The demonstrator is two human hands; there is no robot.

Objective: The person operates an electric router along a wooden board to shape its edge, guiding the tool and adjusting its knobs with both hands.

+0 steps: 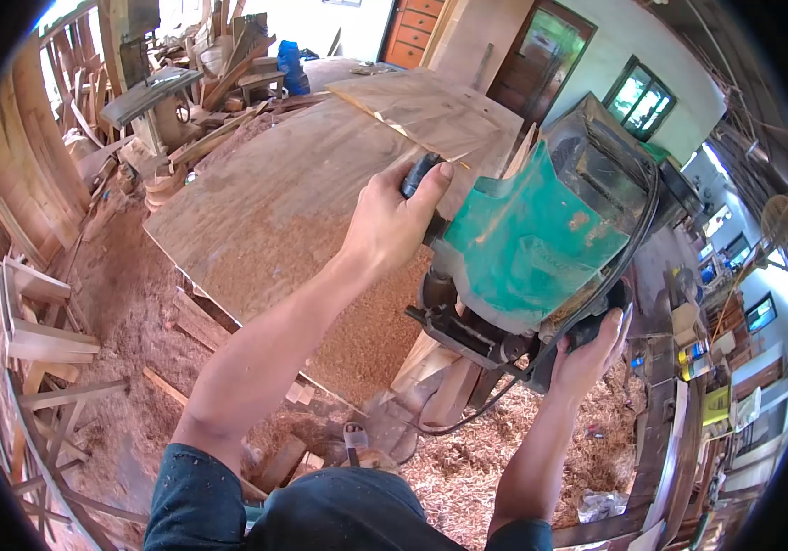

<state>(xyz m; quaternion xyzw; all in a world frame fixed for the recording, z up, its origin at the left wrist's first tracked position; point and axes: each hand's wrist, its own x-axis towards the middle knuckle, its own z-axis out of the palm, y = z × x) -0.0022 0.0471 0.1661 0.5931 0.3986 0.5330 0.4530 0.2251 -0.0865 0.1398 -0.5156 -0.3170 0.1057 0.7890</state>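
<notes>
A large green plunge router (527, 239) with a black motor top is held up in front of me, tilted. My left hand (389, 216) wraps round its black side handle (421, 174), the thumb lying along it. On the opposite side my right hand (588, 356) is closed round the other handle (586, 329), partly hidden by the fingers. A black cord (467, 424) loops from the router below its base (467, 335). Behind and beneath the router lies a wide plywood sheet (256, 202) strewn with sawdust. I cannot make out the router's bit.
A second board (440, 101) lies on the far part of the sheet. Wood scraps (229, 73) and a blue bag (293, 69) are heaped at the back left. Shavings (495, 459) cover the floor, and wooden frames (45, 321) stand at the left. Shelves of goods (715, 367) line the right.
</notes>
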